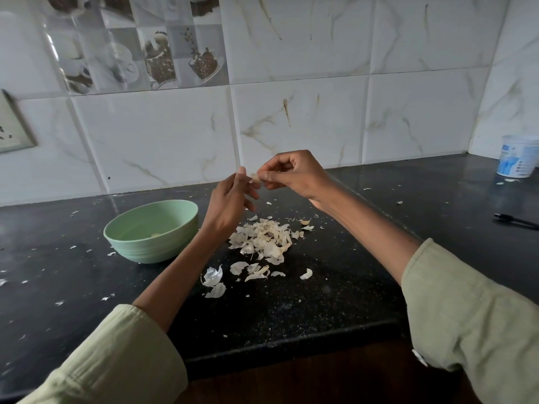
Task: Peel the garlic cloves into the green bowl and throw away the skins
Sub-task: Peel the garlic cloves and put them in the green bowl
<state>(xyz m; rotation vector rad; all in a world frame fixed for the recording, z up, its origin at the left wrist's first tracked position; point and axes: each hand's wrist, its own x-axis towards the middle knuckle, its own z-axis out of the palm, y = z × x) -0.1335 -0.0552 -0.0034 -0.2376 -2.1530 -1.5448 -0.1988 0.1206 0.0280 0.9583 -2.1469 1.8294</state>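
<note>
Above a black counter [291, 310], the right hand [291, 173] pinches a garlic clove [256, 178] at its fingertips while the left hand [230, 199] meets it, apparently gripping the other end. Papery skins [262, 239] lie heaped below. The green bowl [151, 231] stands just left, one peeled clove [155, 235] inside.

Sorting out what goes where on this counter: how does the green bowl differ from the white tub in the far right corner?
The green bowl is wide, low and plain pale green; the white tub is taller, narrower and has blue print. The green bowl sits left of the skin pile, under the left hand; the white tub stands beside the wall, far from both hands. Both stand upright on the black counter.
</note>
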